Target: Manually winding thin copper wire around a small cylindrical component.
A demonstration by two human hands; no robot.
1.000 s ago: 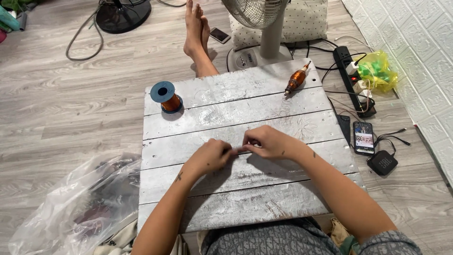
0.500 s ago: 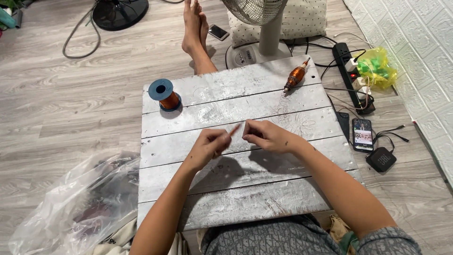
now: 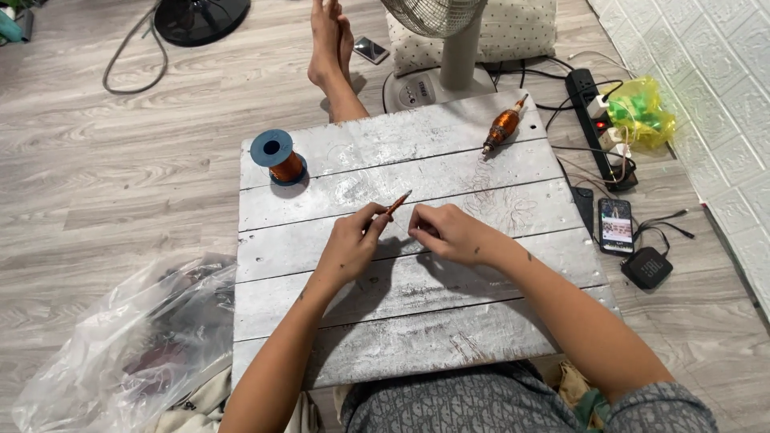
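My left hand (image 3: 353, 244) pinches a short copper-coloured stick (image 3: 398, 202) over the middle of a grey wooden board (image 3: 417, 321); its tip points up and to the right. My right hand (image 3: 451, 232) is beside it, fingers curled and pinched close to the stick's lower end; whether it holds anything I cannot tell. A spool of copper wire with blue flanges (image 3: 278, 158) stands at the board's far left. A copper-wound motor rotor (image 3: 504, 126) lies at the far right corner.
A person's bare feet (image 3: 329, 44) rest beyond the board. A standing fan base (image 3: 437, 84), a power strip (image 3: 597, 120), two phones (image 3: 616, 226), a small black speaker (image 3: 646, 267), a yellow bag (image 3: 639, 112) and a clear plastic bag (image 3: 120, 345) lie around.
My hands have drawn slightly apart, and the copper stick in my left hand has tilted up so its tip stands clear above the fingers.
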